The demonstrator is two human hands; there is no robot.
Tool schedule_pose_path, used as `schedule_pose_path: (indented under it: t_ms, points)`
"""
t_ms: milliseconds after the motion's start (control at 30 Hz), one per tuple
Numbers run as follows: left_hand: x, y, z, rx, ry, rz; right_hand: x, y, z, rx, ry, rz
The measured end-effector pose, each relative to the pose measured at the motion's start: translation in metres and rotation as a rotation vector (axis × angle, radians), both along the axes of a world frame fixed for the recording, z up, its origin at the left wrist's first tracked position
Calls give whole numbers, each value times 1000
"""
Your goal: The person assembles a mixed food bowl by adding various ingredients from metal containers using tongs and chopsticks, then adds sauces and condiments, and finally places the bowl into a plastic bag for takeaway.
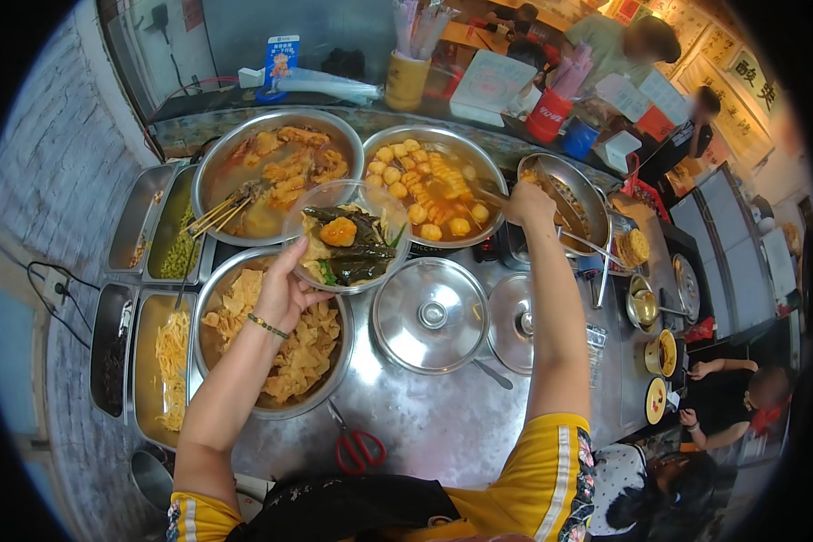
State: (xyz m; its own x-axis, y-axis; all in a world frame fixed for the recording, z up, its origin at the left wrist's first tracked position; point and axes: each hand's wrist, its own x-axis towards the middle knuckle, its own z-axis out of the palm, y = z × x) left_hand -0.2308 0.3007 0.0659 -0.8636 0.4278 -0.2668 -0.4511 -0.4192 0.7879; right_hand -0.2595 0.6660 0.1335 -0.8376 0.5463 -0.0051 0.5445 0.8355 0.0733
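My left hand (289,287) holds up a clear plastic bowl (300,210) by its side and base. In it lie dark green leafy pieces, pale bits and an orange ball (338,232). My right hand (530,204), arm stretched forward, is closed round the handle of a dark serving utensil (484,191). The utensil's head reaches over the right side of a steel pot (497,163) of orange broth; its exact shape I cannot make out. Fish balls (398,174) and yellow pleated skewered pieces (452,173) sit in that broth.
Left stand a pot of fried pieces and skewers (289,144), a basin of crisp sheets (280,357) and steel trays (144,361). Lidded pots (432,314), red-handled scissors (359,449) and another broth pot (592,194) share the counter. A straw holder (408,81) stands behind. People are beyond the counter and right.
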Motion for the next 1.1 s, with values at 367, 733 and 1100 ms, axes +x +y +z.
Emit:
schedule_pose_path:
  t_ms: [367,733,1100]
  points:
    - [-11,25,6,-40,-9,-58,42,35,24,-374,213,-30]
    - [-27,47,8,-66,-28,-40,85,-39,76,-941,307,452]
    - [-28,35,8,-66,-19,-46,-35,-3,8,-92,126,15]
